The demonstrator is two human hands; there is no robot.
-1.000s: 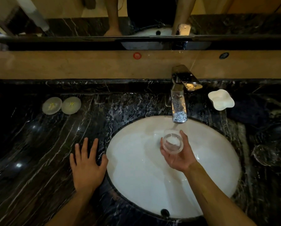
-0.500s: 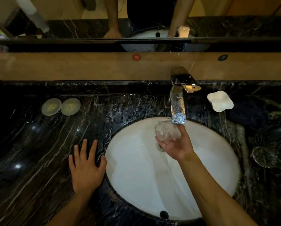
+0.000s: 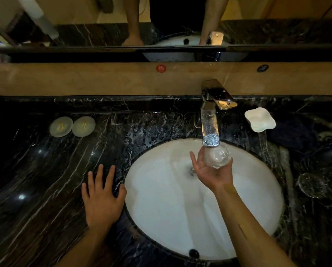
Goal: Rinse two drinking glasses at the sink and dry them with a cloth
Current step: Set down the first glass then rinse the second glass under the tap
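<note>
Clear glass (image 3: 216,158) gripped in right hand (image 3: 212,173) under one tap (image 3: 210,128), left hand (image 3: 101,197) flat on counter (image 3: 45,189), two round coasters (image 3: 72,126).

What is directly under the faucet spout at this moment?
A drinking glass, held by the right hand, sits right under the faucet spout, above the white basin. The spout hides the glass's top, so water inside cannot be judged.

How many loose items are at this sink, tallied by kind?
Drinking glasses: 2 (one in the right hand under the faucet, glass; one on the counter at right)
Round coasters: 2
White dish: 1
Total: 5
</note>
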